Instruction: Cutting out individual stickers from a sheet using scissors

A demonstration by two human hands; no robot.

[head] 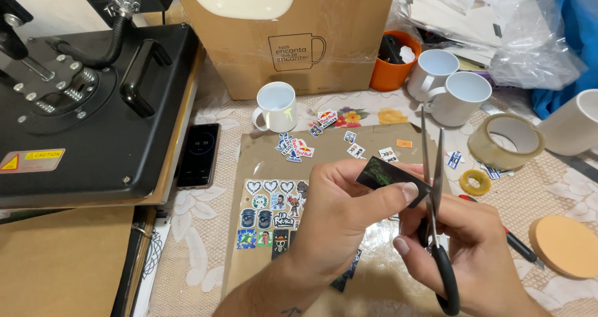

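Between thumb and fingers of the left hand (339,214): small dark sticker piece (387,174), pinched at its near end. Right hand (464,245) grips black-handled scissors (433,186), blades upright and slightly parted, touching the piece's far edge. Below both hands: brown paper sheet (261,167) with a sticker sheet (271,214). Beyond the left hand: white mug (276,107). Right of the right hand: tape roll (506,141) on the surface (199,242).
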